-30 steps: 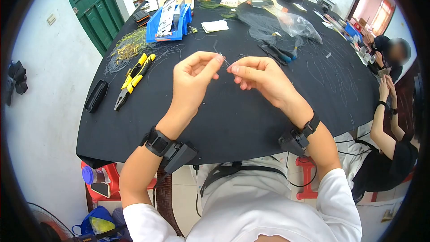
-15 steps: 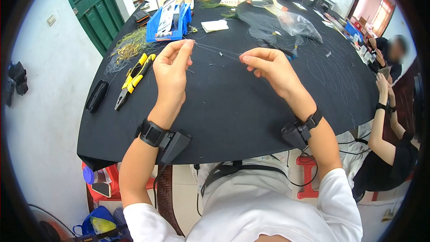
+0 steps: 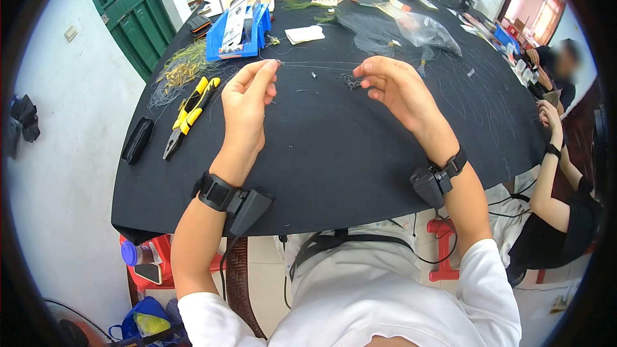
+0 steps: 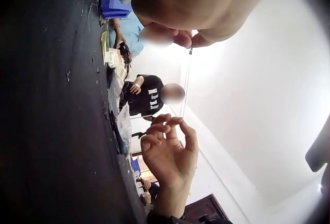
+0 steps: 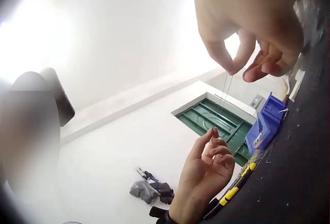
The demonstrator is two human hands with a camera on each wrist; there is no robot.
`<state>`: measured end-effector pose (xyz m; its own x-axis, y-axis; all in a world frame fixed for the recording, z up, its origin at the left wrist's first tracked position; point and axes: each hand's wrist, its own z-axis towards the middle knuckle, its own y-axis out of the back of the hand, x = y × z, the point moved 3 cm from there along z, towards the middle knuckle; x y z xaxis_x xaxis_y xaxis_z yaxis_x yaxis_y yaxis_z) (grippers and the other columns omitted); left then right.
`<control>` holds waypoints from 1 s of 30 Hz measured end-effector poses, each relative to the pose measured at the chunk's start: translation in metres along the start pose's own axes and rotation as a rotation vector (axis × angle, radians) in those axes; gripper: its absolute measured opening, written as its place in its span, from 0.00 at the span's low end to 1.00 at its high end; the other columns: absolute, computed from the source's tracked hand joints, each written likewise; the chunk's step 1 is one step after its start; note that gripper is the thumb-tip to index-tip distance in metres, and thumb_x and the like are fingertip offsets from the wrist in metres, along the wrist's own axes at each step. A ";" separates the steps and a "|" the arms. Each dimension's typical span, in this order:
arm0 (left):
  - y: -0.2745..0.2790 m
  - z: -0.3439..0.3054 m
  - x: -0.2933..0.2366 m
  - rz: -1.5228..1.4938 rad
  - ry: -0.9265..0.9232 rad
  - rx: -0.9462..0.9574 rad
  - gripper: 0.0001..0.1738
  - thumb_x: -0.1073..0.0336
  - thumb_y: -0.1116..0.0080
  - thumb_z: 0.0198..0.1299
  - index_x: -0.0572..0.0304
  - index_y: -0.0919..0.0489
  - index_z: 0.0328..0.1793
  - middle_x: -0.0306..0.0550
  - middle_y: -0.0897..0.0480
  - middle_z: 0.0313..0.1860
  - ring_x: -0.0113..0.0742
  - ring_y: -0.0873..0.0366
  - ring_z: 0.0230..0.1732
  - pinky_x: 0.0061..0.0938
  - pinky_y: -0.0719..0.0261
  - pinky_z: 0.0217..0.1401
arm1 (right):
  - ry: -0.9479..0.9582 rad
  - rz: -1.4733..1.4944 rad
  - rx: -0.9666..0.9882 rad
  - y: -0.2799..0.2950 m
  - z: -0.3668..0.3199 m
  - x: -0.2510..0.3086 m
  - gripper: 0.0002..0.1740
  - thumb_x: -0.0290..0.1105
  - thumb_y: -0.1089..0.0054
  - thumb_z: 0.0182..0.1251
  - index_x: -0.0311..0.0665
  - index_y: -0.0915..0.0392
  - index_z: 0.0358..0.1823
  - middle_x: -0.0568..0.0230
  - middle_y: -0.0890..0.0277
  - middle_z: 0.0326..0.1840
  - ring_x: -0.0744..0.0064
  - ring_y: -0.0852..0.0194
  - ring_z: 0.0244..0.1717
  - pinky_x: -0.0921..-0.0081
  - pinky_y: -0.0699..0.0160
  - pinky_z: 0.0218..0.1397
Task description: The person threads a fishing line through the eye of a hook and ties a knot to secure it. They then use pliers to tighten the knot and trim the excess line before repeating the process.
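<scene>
A doubled strand of thin clear fishing line (image 3: pixel 318 64) is stretched straight between the two hands, above the black table. The left hand (image 3: pixel 249 93) pinches one end between thumb and index finger. At those fingertips the left wrist view shows a tiny dark piece (image 4: pixel 191 50) where the strands meet; its kind is too small to make out. The right hand (image 3: pixel 402 93) pinches the other end with thumb and index finger, its remaining fingers loosely bent. Close to the right fingertips, a small dark tangle of line (image 3: pixel 350 81) shows against the cloth.
Yellow-and-black pliers (image 3: pixel 191 117) and a black case (image 3: pixel 137 140) lie to the left. Behind them are a blue bin (image 3: pixel 232 50) and a heap of yellowish line (image 3: pixel 177 77). A folded white paper (image 3: pixel 304 35) and a clear plastic bag (image 3: pixel 427 31) lie farther back.
The hands were close together a second ago and have moved apart, drawing the line out between them. Since half a second ago, the right hand has risen slightly and shifted right.
</scene>
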<state>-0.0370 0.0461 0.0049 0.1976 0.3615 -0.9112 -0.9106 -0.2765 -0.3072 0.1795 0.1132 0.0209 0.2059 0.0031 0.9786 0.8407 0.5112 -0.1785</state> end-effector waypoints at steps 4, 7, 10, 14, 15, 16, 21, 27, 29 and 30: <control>0.001 0.001 0.002 0.009 0.024 0.009 0.10 0.64 0.43 0.58 0.62 0.21 0.41 0.31 0.26 0.27 0.14 0.34 0.25 0.09 0.37 0.28 | 0.041 -0.013 -0.006 0.000 -0.002 0.004 0.08 0.34 0.43 0.58 0.38 0.23 0.34 0.65 0.23 0.37 0.83 0.30 0.34 0.84 0.34 0.36; -0.001 0.001 0.002 0.006 0.065 0.045 0.11 0.63 0.42 0.57 0.61 0.21 0.41 0.31 0.26 0.27 0.15 0.34 0.25 0.09 0.37 0.28 | 0.072 -0.069 0.027 -0.002 -0.001 0.007 0.11 0.37 0.44 0.60 0.38 0.23 0.37 0.67 0.23 0.38 0.84 0.30 0.35 0.85 0.36 0.37; -0.003 0.000 0.007 0.046 0.153 0.127 0.12 0.62 0.41 0.56 0.60 0.21 0.42 0.31 0.26 0.27 0.15 0.34 0.25 0.11 0.37 0.28 | 0.112 -0.069 0.065 -0.007 0.003 0.018 0.11 0.37 0.45 0.60 0.38 0.23 0.38 0.66 0.22 0.39 0.83 0.30 0.34 0.85 0.36 0.36; -0.008 -0.004 0.011 0.208 0.317 0.258 0.13 0.59 0.42 0.57 0.59 0.21 0.43 0.31 0.26 0.28 0.16 0.32 0.26 0.11 0.37 0.28 | 0.160 -0.265 0.069 -0.003 0.005 0.040 0.12 0.36 0.45 0.58 0.36 0.22 0.37 0.64 0.21 0.35 0.83 0.28 0.32 0.86 0.36 0.32; -0.010 -0.006 0.012 0.252 0.359 0.285 0.13 0.59 0.42 0.57 0.59 0.21 0.43 0.30 0.26 0.29 0.16 0.32 0.27 0.11 0.37 0.28 | 0.204 -0.394 0.067 -0.001 0.002 0.050 0.10 0.36 0.44 0.58 0.37 0.22 0.35 0.65 0.22 0.34 0.83 0.28 0.31 0.86 0.36 0.32; -0.012 -0.008 0.012 0.300 0.368 0.305 0.15 0.58 0.44 0.58 0.58 0.21 0.45 0.31 0.26 0.31 0.16 0.31 0.28 0.10 0.37 0.29 | 0.243 -0.524 0.065 0.004 0.000 0.060 0.09 0.36 0.44 0.58 0.38 0.22 0.34 0.66 0.22 0.33 0.83 0.29 0.31 0.86 0.35 0.33; -0.010 -0.007 0.015 0.277 0.334 0.339 0.15 0.59 0.46 0.59 0.59 0.22 0.48 0.31 0.26 0.34 0.15 0.31 0.30 0.10 0.36 0.30 | 0.324 -0.904 0.105 0.045 -0.020 0.105 0.08 0.33 0.43 0.58 0.36 0.22 0.31 0.66 0.23 0.29 0.82 0.28 0.32 0.85 0.31 0.36; -0.014 -0.008 0.014 0.279 0.336 0.329 0.13 0.63 0.46 0.59 0.59 0.22 0.47 0.30 0.26 0.31 0.14 0.31 0.28 0.09 0.36 0.29 | 0.200 -1.218 -0.089 0.117 -0.072 0.140 0.06 0.30 0.46 0.59 0.35 0.25 0.31 0.68 0.25 0.30 0.81 0.28 0.34 0.83 0.28 0.39; -0.015 -0.009 0.016 0.277 0.334 0.335 0.12 0.63 0.46 0.59 0.59 0.22 0.46 0.30 0.26 0.30 0.14 0.31 0.28 0.09 0.36 0.29 | 0.144 -1.244 -0.162 0.142 -0.085 0.141 0.06 0.30 0.46 0.59 0.34 0.25 0.32 0.68 0.25 0.30 0.81 0.28 0.34 0.83 0.28 0.39; -0.015 -0.009 0.019 0.258 0.332 0.313 0.11 0.64 0.45 0.58 0.60 0.20 0.44 0.31 0.25 0.30 0.15 0.31 0.27 0.10 0.38 0.27 | 0.129 -1.243 -0.192 0.154 -0.089 0.141 0.06 0.30 0.46 0.60 0.34 0.25 0.32 0.69 0.26 0.30 0.81 0.28 0.34 0.83 0.28 0.40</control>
<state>-0.0162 0.0493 -0.0098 0.0109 0.0013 -0.9999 -0.9997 -0.0211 -0.0109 0.3829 0.1155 0.1226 -0.7349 -0.4777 0.4813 0.5584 -0.0236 0.8292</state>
